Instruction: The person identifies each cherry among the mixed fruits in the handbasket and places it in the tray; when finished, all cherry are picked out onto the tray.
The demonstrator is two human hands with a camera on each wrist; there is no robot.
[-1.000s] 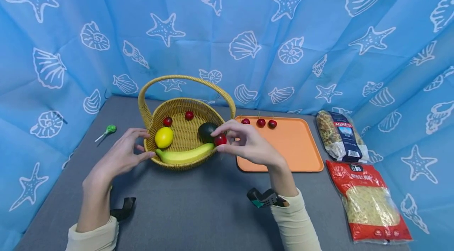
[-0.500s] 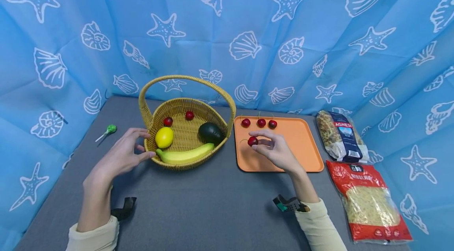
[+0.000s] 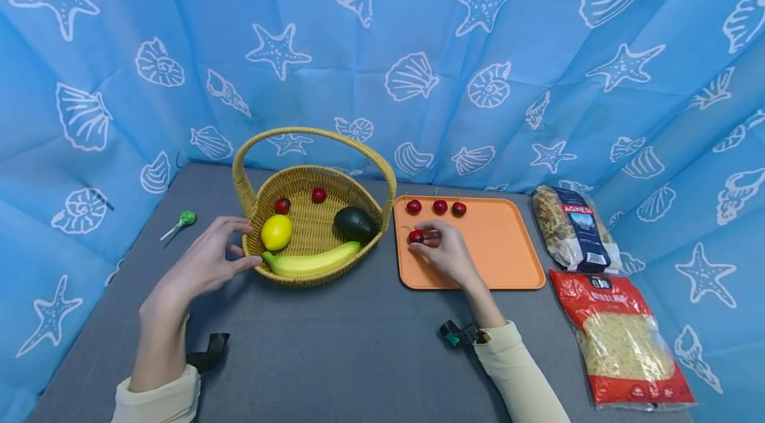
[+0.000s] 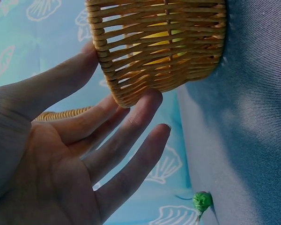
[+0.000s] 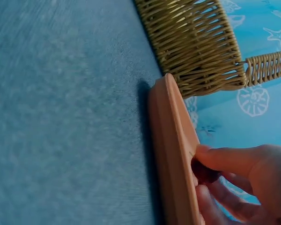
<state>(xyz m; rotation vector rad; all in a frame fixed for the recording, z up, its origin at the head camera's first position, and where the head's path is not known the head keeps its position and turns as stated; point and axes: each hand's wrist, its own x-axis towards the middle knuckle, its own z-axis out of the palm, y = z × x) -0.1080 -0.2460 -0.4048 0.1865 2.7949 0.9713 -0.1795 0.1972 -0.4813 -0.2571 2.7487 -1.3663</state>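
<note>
A wicker basket (image 3: 299, 210) with a handle holds a lemon (image 3: 276, 232), a banana (image 3: 312, 259), an avocado (image 3: 355, 224) and two cherries (image 3: 319, 194). My left hand (image 3: 206, 260) rests with straight fingers against the basket's (image 4: 159, 51) left wall, thumb at its front rim. My right hand (image 3: 445, 252) is low over the orange tray (image 3: 496, 250) and pinches a red cherry (image 3: 416, 236) between thumb and fingers; the cherry (image 5: 205, 171) sits just inside the tray's (image 5: 173, 154) left rim. Three more cherries (image 3: 439, 206) lie in a row at the tray's far edge.
A green lollipop (image 3: 186, 218) lies on the grey table (image 3: 335, 356) left of the basket. Two pasta bags, a dark one (image 3: 570, 227) and a red one (image 3: 618, 337), lie right of the tray. Blue seashell cloth surrounds the table.
My right hand carried a cherry from the basket's right rim over to the tray and lowered it toward the tray's left side. The left hand has stayed at the basket.
</note>
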